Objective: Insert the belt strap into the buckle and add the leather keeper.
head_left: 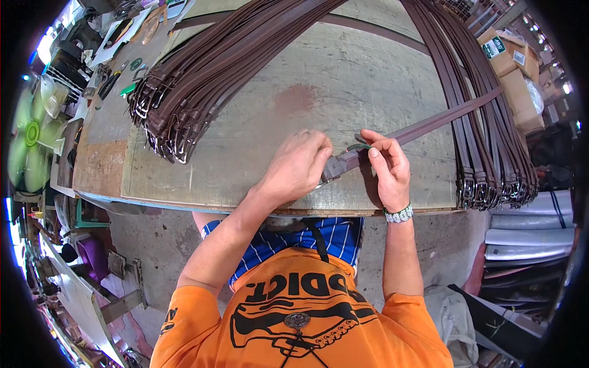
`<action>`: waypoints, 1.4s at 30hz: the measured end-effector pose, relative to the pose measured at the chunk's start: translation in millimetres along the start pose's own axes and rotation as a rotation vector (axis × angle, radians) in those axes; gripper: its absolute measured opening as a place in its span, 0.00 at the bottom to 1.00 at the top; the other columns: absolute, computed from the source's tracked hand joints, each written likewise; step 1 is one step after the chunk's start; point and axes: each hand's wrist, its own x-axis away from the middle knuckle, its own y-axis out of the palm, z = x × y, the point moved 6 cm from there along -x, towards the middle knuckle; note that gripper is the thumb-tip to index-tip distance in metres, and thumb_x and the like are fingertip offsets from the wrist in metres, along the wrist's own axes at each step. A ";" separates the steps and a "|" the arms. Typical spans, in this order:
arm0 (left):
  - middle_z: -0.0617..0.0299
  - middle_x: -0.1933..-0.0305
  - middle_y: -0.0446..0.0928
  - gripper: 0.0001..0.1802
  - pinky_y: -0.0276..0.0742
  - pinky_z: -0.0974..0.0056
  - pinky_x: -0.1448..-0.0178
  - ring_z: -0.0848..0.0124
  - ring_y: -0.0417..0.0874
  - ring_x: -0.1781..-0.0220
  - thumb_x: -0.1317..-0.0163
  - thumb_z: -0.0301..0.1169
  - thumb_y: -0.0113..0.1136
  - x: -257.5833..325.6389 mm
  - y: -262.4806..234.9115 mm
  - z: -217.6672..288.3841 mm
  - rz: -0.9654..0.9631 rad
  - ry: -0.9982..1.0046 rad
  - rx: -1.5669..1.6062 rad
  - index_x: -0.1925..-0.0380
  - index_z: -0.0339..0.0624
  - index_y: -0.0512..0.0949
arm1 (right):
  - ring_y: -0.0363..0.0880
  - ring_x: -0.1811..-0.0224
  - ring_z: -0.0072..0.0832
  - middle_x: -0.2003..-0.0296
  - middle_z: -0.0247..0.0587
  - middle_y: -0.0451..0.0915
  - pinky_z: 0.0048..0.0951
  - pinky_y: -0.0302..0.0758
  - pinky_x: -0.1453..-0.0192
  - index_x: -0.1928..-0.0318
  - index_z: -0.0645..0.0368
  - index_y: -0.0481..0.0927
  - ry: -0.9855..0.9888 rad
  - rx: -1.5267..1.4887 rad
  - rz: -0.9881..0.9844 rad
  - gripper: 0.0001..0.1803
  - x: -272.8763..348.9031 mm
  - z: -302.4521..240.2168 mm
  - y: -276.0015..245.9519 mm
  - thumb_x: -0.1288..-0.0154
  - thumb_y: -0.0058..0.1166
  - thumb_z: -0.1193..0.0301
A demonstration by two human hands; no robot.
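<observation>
A brown leather belt (423,127) runs slantwise over the table's near right part, its buckle end (334,168) between my hands. My left hand (297,161) is closed beside the buckle, thumb and fingers pressed together; what they pinch is hidden. My right hand (390,168) has its thumb and fingers closed on a thin dark tool (356,148) with green and red edges, held just above the belt. Its exact kind is too small to tell.
Bundles of brown belts with metal buckles lie at the far left (202,92) and along the right side (485,135) of the wooden table (257,116). Cardboard boxes (512,58) stand beyond the right edge. A green fan (32,134) is at the far left.
</observation>
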 end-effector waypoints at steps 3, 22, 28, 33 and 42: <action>0.55 0.62 0.78 0.05 0.72 0.54 0.44 0.56 0.79 0.57 0.32 0.30 0.59 -0.3 -3.0 1.6 0.005 -0.043 0.039 0.61 0.41 0.78 | 0.79 0.41 0.28 0.37 0.53 0.79 0.30 0.74 0.34 0.53 0.64 0.77 0.118 -0.361 0.064 0.05 -3.3 8.5 -5.1 0.23 0.51 0.76; 0.54 0.61 0.83 0.09 0.74 0.53 0.42 0.55 0.83 0.54 0.30 0.31 0.58 -5.4 -0.4 -6.5 0.008 -0.086 0.091 0.59 0.39 0.84 | 0.81 0.44 0.26 0.40 0.54 0.81 0.29 0.78 0.35 0.52 0.62 0.76 0.099 -0.345 0.190 0.05 9.7 7.2 -15.7 0.23 0.52 0.75; 0.51 0.61 0.81 0.11 0.74 0.52 0.42 0.52 0.82 0.52 0.30 0.32 0.58 4.6 -13.7 2.3 0.008 -0.030 0.028 0.57 0.37 0.83 | 0.82 0.42 0.37 0.42 0.61 0.80 0.37 0.78 0.33 0.52 0.63 0.74 -0.036 -0.222 0.211 0.05 14.2 -6.2 -11.9 0.21 0.50 0.74; 0.50 0.61 0.77 0.10 0.74 0.50 0.44 0.50 0.79 0.51 0.30 0.33 0.59 2.9 -11.6 -3.4 -0.102 0.066 -0.032 0.62 0.38 0.82 | 0.84 0.43 0.41 0.45 0.62 0.82 0.38 0.80 0.36 0.51 0.65 0.71 -0.095 -0.245 0.114 0.05 26.1 -31.5 17.2 0.21 0.47 0.75; 0.49 0.60 0.77 0.08 0.74 0.49 0.45 0.48 0.79 0.52 0.28 0.31 0.56 5.2 -12.5 -6.5 -0.056 0.043 0.047 0.61 0.37 0.77 | 0.75 0.60 0.13 0.47 0.51 0.85 0.17 0.73 0.53 0.51 0.64 0.71 -0.046 0.009 0.057 0.06 28.3 -17.7 27.8 0.21 0.50 0.75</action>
